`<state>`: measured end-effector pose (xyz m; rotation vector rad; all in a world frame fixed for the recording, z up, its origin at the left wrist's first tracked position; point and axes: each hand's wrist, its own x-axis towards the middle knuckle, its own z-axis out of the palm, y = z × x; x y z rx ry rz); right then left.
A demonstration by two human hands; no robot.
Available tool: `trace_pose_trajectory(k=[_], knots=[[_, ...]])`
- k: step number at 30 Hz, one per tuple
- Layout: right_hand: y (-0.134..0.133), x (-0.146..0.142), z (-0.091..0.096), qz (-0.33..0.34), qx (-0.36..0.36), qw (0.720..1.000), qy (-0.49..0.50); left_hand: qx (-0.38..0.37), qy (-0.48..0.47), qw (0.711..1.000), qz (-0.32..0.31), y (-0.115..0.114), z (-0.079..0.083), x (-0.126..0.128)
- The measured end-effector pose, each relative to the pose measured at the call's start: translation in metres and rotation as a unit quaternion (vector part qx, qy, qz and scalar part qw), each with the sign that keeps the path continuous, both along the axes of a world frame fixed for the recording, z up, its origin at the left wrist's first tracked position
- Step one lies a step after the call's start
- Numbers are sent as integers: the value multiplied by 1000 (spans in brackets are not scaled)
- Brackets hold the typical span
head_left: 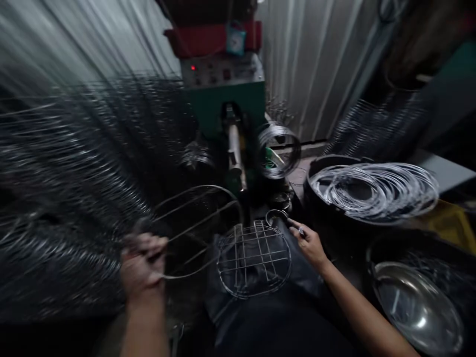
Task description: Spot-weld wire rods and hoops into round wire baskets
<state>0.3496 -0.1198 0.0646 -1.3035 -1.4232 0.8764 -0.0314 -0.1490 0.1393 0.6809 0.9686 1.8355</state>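
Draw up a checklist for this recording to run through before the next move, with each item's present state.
1. Left hand gripping the barred wire hoop: ok.
2. Sharp view of that grip: not ok; motion blur.
3. Round wire rack resting over the lap's dark cloth: ok.
4. Right hand gripping the small metal ring: cannot tell; fingertips are at it, contact unclear.
5. Red indicator light on the green machine lit: ok.
6. Hoop clear of the machine's projecting arm: cannot tell; depth unclear.

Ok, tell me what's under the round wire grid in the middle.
Dark cloth shows through the gaps in the wire grid; whatever lies beneath that cloth is covered.
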Motion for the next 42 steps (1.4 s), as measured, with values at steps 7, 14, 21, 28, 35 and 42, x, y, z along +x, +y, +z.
trace_pose_trajectory(k=[7,14,21,28,35,42], knots=[[0,-33,26,13,-23,999,29,-58,-207,973,-82,8,-15,74],[-4,-35,18,-1,-142,978,153,-98,-161,973,-132,18,-31,73],[1,-35,-3,8,-59,998,-20,-253,116,954,-115,29,-73,60],[-1,-27,-29,15,-66,993,-98,-280,226,921,-148,17,-96,44],[-3,-15,-33,28,-92,990,-105,-261,267,907,-195,4,-100,46],[-8,-14,-33,38,-120,989,-81,-249,374,874,-186,-6,-101,48]])
